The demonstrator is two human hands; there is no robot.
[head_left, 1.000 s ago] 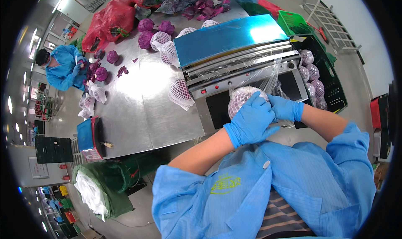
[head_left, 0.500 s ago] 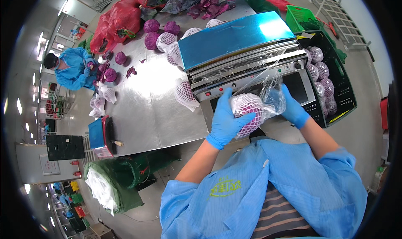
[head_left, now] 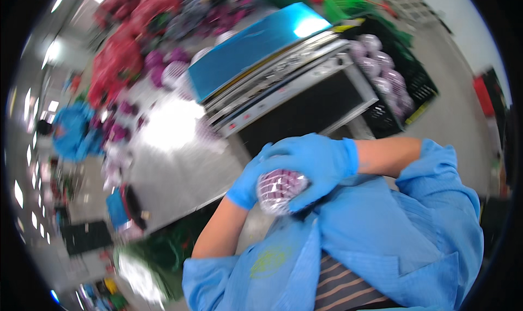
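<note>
My right hand [head_left: 311, 164] in a blue glove curls over a red cabbage [head_left: 279, 191] in white foam netting and shiny clear film. My left hand [head_left: 247, 177], also gloved, grips the same cabbage from the left, partly hidden behind my right one. Both are close to my body, below the film wrapping machine [head_left: 260, 65] with its blue lid and dark plate [head_left: 299, 113]. To the right of the machine stands a black crate [head_left: 425, 85] of netted, wrapped cabbages [head_left: 393, 81]. The picture is blurred by motion.
A steel table [head_left: 185, 174] carries loose red cabbages [head_left: 156, 61], netted ones and red mesh sacks [head_left: 114, 65]. A person [head_left: 74, 130] in blue works at its left. A green bag [head_left: 152, 264] stands by the near edge, a green crate [head_left: 338, 5] beyond the machine.
Both hands have pulled the cabbage down and left, away from the machine, toward my body, with film now around it. My right hand has moved over its top. The view has tilted.
</note>
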